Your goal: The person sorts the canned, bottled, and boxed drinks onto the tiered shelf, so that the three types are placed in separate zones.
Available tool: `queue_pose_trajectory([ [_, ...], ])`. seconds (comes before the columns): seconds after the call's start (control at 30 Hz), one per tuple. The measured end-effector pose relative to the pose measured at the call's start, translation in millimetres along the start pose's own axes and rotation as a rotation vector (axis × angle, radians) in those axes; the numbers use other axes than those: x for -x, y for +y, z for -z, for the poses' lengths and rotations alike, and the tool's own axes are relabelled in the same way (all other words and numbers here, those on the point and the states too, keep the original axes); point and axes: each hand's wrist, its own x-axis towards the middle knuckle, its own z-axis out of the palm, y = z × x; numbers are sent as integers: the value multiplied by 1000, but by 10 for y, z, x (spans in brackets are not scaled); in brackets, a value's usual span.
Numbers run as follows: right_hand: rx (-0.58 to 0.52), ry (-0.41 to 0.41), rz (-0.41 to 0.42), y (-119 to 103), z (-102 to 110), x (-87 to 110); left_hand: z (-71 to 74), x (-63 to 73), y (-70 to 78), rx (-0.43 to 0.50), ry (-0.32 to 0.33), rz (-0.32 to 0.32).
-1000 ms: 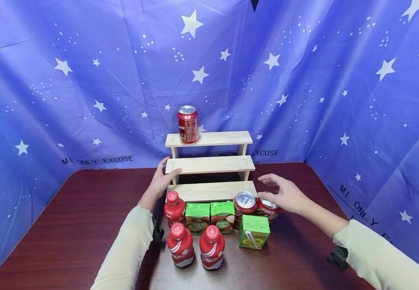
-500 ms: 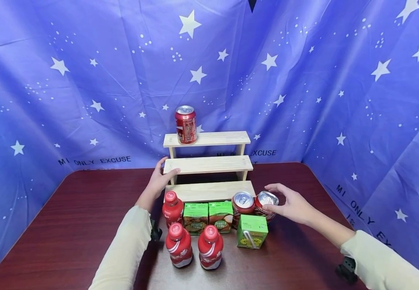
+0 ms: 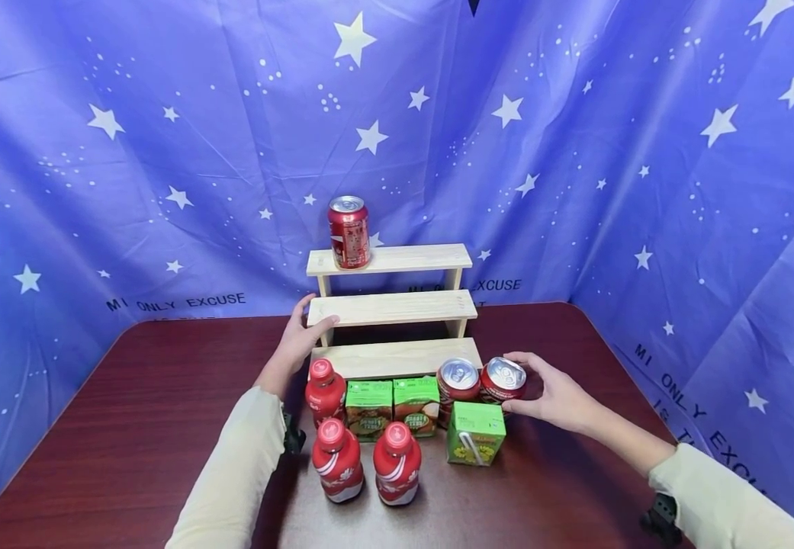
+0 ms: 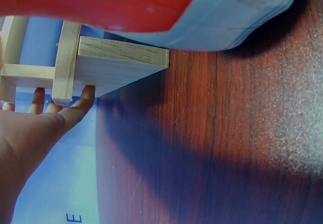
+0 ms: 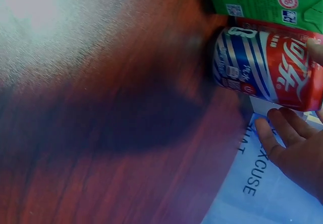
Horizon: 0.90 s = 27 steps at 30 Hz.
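A three-tier wooden display stand [image 3: 397, 309] stands on the table. My left hand [image 3: 298, 339] grips the left end of its middle tier, thumb in front and fingers behind; the left wrist view shows the fingers [image 4: 38, 100] at the stand's side. My right hand [image 3: 553, 393] holds the rightmost red soda can [image 3: 503, 379], thumb on the near side and fingers round the far side. That can looks slightly tilted. Another can [image 3: 459, 377] touches it on the left. A third can [image 3: 348, 232] stands upright on the top tier's left end.
Two green juice boxes [image 3: 369, 412] stand before the bottom tier, and another juice box [image 3: 476, 435] sits before the cans. Three red bottles stand at the left and front, one bottle [image 3: 397, 465] nearest me. A blue star-printed curtain [image 3: 232, 152] hangs behind the dark red table [image 3: 129, 427].
The right hand has come down from above the rightmost can to its right side and closed round it, and the can has tilted slightly. My left hand stays on the stand.
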Motion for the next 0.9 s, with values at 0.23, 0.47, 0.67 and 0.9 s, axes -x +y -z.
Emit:
queue_pose_trajectory([
  [0.23, -55, 12, 8, 111, -139, 43, -20, 122, 138, -1, -14, 5],
  [0.47, -83, 47, -4, 187, -255, 67, -28, 123, 127, 9, -11, 4],
  [0.67, -110, 83, -14, 211, -349, 84, -25, 115, 116, 14, -9, 9],
  [0.9, -155, 124, -36, 235, -416, 72, -19, 18, 15, 21, -1, -6],
])
